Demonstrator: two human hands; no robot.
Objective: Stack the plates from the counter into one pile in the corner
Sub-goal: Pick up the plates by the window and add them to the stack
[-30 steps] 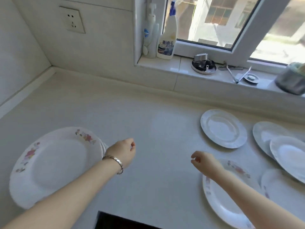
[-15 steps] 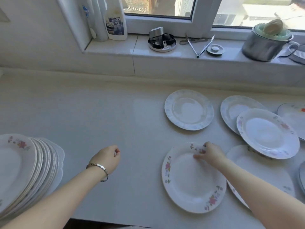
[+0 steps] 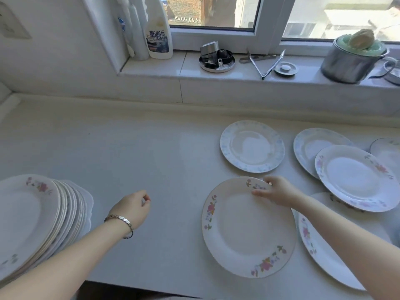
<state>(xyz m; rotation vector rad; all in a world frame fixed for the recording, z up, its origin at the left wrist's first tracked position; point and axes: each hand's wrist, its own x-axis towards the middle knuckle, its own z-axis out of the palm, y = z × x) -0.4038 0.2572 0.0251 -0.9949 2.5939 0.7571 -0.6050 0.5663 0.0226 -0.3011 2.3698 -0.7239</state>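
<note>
Here, in the head view, the right hand (image 3: 279,192) pinches the far rim of a flowered plate (image 3: 246,230), thumb on top of the rim beside a small floral print and fingers curled around the edge; whether the plate is lifted off the tabletop (image 3: 134,148) or lies flat on it cannot be told. The left hand (image 3: 133,210) hovers over bare tabletop, well apart from that plate, with its fingers loosely curled toward the palm and nothing in it; a metal bracelet (image 3: 120,220) circles the wrist. At the left edge sits a pile of plates (image 3: 36,219), its top plate carrying a pink flower print, the stacked rims fanning out to the right. Beyond the held plate lies a blue-patterned plate (image 3: 252,146) on its own. To the right, a second blue-patterned plate (image 3: 307,146) is partly covered by another flowered plate (image 3: 357,178), which rests higher on something beneath it. A further plate (image 3: 322,254) lies under the right forearm, just beside the held one, and one more plate (image 3: 385,147) shows at the far right edge. On the windowsill (image 3: 190,68) stand a white spray bottle (image 3: 159,29), a round metal dish (image 3: 217,60) of small parts, metal tongs (image 3: 268,62), a sink stopper (image 3: 286,68) and a steel pot (image 3: 351,61).
</note>
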